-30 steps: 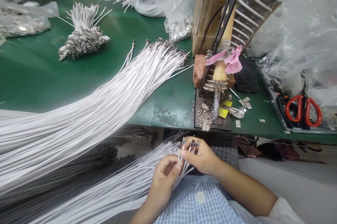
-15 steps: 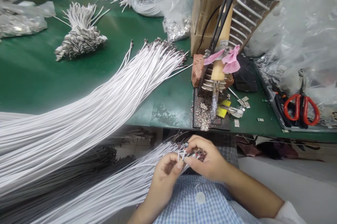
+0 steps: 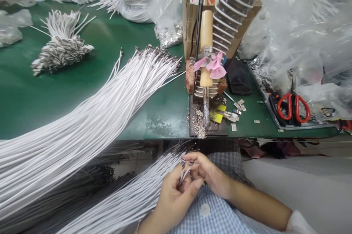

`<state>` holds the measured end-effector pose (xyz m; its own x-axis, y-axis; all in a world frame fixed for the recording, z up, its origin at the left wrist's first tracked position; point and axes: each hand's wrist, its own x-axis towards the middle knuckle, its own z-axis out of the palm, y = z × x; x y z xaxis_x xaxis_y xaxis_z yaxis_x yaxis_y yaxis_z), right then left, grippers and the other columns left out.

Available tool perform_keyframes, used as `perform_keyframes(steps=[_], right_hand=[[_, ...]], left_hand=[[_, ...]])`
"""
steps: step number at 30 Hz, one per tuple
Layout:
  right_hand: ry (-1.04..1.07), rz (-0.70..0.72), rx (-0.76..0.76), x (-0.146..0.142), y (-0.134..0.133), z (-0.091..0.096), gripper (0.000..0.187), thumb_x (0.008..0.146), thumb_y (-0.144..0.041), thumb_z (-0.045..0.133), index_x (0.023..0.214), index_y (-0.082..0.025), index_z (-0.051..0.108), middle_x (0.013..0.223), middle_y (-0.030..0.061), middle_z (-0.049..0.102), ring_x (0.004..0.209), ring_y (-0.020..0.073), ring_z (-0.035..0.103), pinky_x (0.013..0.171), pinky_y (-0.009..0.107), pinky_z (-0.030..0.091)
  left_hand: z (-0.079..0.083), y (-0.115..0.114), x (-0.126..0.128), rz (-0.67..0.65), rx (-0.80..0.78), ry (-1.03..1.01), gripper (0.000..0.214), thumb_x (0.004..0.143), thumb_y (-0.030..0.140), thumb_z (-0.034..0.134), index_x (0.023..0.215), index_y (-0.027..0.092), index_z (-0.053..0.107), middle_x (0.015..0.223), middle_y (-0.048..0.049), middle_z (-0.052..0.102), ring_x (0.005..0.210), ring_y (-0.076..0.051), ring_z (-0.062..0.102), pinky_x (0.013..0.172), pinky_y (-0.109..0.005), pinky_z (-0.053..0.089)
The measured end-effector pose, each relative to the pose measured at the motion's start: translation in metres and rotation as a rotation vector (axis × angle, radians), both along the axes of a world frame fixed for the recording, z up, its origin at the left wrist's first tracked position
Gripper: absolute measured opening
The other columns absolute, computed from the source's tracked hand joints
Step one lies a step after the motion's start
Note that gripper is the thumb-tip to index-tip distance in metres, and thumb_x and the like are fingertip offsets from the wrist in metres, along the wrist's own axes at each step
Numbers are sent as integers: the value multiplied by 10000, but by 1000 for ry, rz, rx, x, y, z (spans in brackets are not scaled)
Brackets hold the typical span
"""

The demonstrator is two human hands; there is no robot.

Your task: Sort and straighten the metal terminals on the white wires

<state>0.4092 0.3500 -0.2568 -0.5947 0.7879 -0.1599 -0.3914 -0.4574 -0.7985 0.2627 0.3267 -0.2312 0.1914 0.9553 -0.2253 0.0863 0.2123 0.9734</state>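
White wires [image 3: 154, 182], left hand [image 3: 176, 194], right hand [image 3: 210, 176] pinching

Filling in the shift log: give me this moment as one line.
left hand: pinching white wire ends | right hand: gripping same ends | soldering iron: in its stand

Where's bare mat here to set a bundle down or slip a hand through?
Free: green mat between the short bundle and the long white wires; the worn patch between their tips and the soldering iron. Crowded: right side, scissors and plastic bags; left hand and right hand pinch wire ends in the lap.
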Motion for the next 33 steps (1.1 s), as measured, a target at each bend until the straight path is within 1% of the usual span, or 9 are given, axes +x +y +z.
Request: perform_keyframes(steps=[3,8,13,16,19,22,26,30,33], right_hand=[[30,-19,-50,-7,-4,2,729,737,-747,361,1209,-197,442,1029,86,453,755,187,517,691,318,412],[20,-9,7,-7,-6,6,658,786,-702,351,1211,-207,437,1044,92,491,822,201,524,778,351,404],[-120,-12,86,-4,-3,2,678,795,-712,312,1184,-179,465,800,44,513,657,151,461,605,276,378],[-143,-21,43,-1,0,1,517,805,-622,451,1054,-172,505,671,-14,464,499,86,347,477,211,294],[-259,-126,64,5,6,5,329,783,-480,591,807,-161,512,628,-29,451,485,71,343,453,193,286],[-373,-230,177,16,13,12,280,804,-417,578,713,-163,502,597,-22,456,515,91,391,469,201,328],[-421,-351,387,30,19,26,146,845,-304,529,769,-180,540,671,0,491,573,113,450,520,227,377],[-551,-411,608,38,24,43,36,828,-170,524,815,-196,545,712,7,482,604,125,458,531,247,382],[-680,-446,775,39,29,53,71,792,-120,541,800,-191,533,753,21,501,633,134,479,542,261,406]], left_hand=[[4,3,3,-30,83,174,180,749,232,644,928,225,665,537,37,471,449,-109,358,463,-231,311],[2,5,4,-27,114,233,58,746,201,632,767,200,686,549,1,558,456,-125,414,484,-245,337],[1,8,1,-23,41,136,110,779,213,579,684,189,627,540,7,537,476,-129,422,484,-238,333],[1,10,-3,54,22,87,170,798,247,559,639,186,569,527,24,486,479,-120,404,477,-227,324],[-1,11,-5,156,12,45,188,784,277,590,626,184,554,534,38,453,482,-105,379,471,-215,307],[-2,10,-3,236,-79,-72,179,795,347,583,739,182,626,535,34,471,479,-102,379,463,-217,294],[2,12,2,288,-136,-138,327,808,428,543,957,166,670,538,16,525,454,-104,383,456,-228,298],[5,18,2,187,-106,-91,246,817,383,557,918,175,642,464,40,518,448,-110,453,511,-226,367],[6,25,1,109,-95,-108,189,820,371,555,787,187,584,456,64,458,396,-81,389,425,-190,302]])
